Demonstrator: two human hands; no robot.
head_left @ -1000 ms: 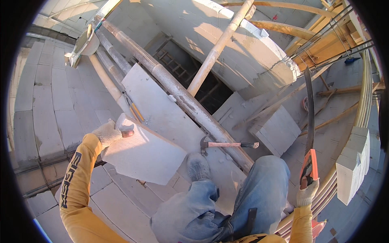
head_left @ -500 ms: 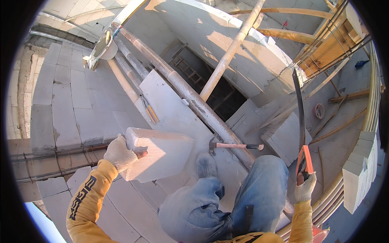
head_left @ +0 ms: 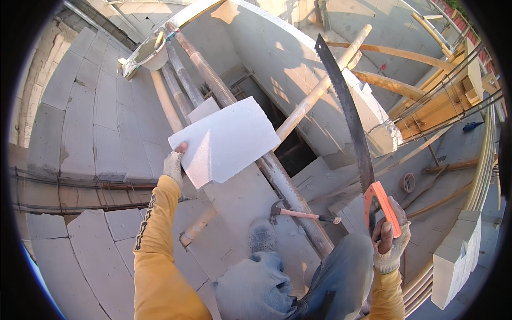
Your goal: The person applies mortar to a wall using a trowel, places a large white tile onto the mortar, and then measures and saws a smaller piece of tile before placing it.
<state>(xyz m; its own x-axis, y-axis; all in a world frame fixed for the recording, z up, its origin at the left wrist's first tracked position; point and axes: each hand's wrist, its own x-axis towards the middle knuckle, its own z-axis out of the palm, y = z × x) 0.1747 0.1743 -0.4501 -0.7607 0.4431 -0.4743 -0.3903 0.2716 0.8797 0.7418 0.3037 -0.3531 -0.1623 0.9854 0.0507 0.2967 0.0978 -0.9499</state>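
My left hand (head_left: 175, 168), in a white knit glove, grips the near-left edge of a pale concrete block (head_left: 232, 141). The block is held out over the poles and the white board, its broad face turned up. In my gloved right hand (head_left: 392, 242) is the orange handle of a handsaw (head_left: 351, 117). Its long dark toothed blade points up and away, apart from the block. Between my hands and farther down, a hammer (head_left: 301, 214) with a pinkish handle lies across the board and a pole by my shoe (head_left: 262, 236).
A deep dark opening (head_left: 290, 160) lies beyond the long metal poles (head_left: 205, 66). A bucket (head_left: 153, 57) stands at the far left on block rows. Rebar (head_left: 80, 194) runs along a gap at left. Stacked blocks (head_left: 456, 256) and timber formwork (head_left: 442, 104) are at right.
My left hand has carried the block forward and to the right, covering the orange-handled tool on the board. The saw has risen and swung left, and my right hand has moved up.
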